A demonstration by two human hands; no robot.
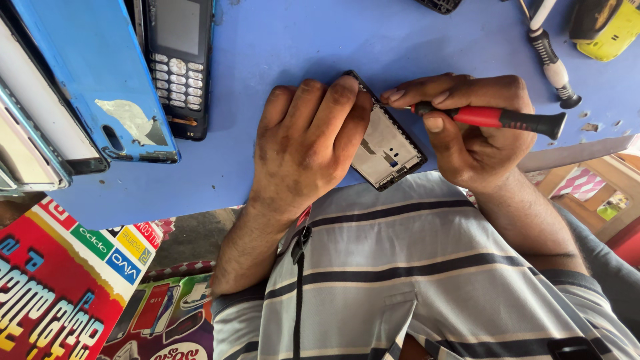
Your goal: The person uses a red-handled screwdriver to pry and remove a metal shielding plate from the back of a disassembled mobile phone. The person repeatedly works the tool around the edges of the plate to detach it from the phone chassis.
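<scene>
My left hand (307,143) lies palm down over a small opened phone frame (390,147), black at the rim and silver inside, pinning it to the blue table (300,40). My right hand (470,127) grips a screwdriver with a red and black handle (503,119), held almost level, its tip pointing left at the frame's upper edge near my left fingertips. Most of the frame's left half is hidden under my left hand.
A black keypad phone (179,63) lies at the upper left beside a blue phone back cover (100,80) and other stacked phone parts. Another screwdriver (553,63) and a yellow tool (607,27) lie at the upper right. Colourful printed posters (73,280) hang below the table edge.
</scene>
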